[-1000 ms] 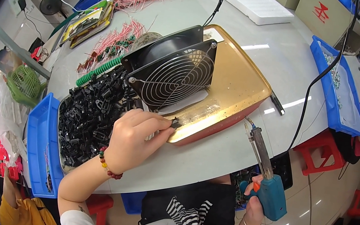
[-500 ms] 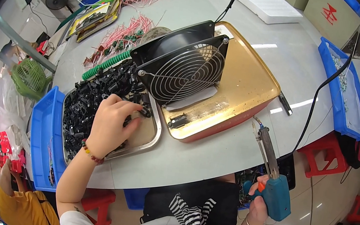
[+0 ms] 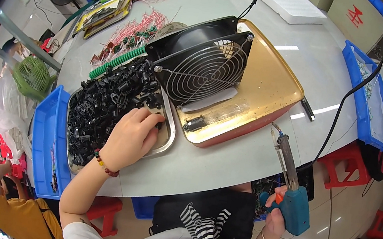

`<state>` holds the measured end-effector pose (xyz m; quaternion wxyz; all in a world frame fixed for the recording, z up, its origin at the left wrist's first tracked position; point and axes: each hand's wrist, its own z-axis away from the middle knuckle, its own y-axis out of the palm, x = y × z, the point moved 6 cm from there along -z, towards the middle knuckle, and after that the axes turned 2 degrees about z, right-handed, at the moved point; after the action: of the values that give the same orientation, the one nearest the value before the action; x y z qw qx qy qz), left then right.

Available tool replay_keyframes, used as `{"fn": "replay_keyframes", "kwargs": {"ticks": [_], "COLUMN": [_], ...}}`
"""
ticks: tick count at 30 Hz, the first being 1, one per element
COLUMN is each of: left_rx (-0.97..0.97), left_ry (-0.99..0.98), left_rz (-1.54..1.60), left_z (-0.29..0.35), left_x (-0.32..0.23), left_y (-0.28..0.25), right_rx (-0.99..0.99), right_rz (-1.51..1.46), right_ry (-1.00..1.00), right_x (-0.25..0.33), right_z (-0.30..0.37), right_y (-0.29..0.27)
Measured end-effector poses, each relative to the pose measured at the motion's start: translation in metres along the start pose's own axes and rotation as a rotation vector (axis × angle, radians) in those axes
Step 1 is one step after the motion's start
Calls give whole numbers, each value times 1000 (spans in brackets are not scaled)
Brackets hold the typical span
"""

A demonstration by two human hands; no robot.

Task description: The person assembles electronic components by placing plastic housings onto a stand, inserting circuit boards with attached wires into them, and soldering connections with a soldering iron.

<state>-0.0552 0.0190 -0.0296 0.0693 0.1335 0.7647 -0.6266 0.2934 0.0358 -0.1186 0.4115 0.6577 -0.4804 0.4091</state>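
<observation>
My left hand (image 3: 131, 136) is over the right end of a metal tray (image 3: 169, 138), its fingers curled in a pinch on a small black plastic part (image 3: 159, 125), which they mostly cover. Many similar black plastic parts (image 3: 99, 111) are heaped in the rest of the tray. In my right hand (image 3: 276, 219) is a teal soldering gun (image 3: 296, 213), held upright beside the table's front edge, its metal tip pointing up. Another black part (image 3: 195, 123) lies alone at the near left corner of a gold-coloured tray (image 3: 263, 95).
A black fan with a wire guard (image 3: 202, 77) stands on the gold tray. Behind it lie pink wires (image 3: 140, 29) and a green coiled cord (image 3: 116, 62). A black cable (image 3: 335, 125) hangs at the right. Blue bins (image 3: 45, 148) flank the table; co-workers sit at both sides.
My left hand has moved slightly right and down, and its fingers have closed around a black part. My right hand stays put with the soldering gun. The view has shifted a little.
</observation>
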Motion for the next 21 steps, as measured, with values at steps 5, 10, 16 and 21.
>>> {"fn": "replay_keyframes", "kwargs": {"ticks": [5,10,16,21], "left_rx": [-9,-226,-408,-297], "left_ry": [93,-134,208,222], "left_rz": [-51,67,56,110], "left_z": [7,14,-10,-61], "left_x": [6,16,-67,-89], "left_y": [3,-3,-54,-31], "right_rx": [-1,-113,-114,-155], "right_rz": [27,-59,-33,-43], "right_ry": [0,36,42,56], "right_x": [3,5,5,7], "right_z": [1,-3,0,2], "right_y": [0,2,1,2]}}
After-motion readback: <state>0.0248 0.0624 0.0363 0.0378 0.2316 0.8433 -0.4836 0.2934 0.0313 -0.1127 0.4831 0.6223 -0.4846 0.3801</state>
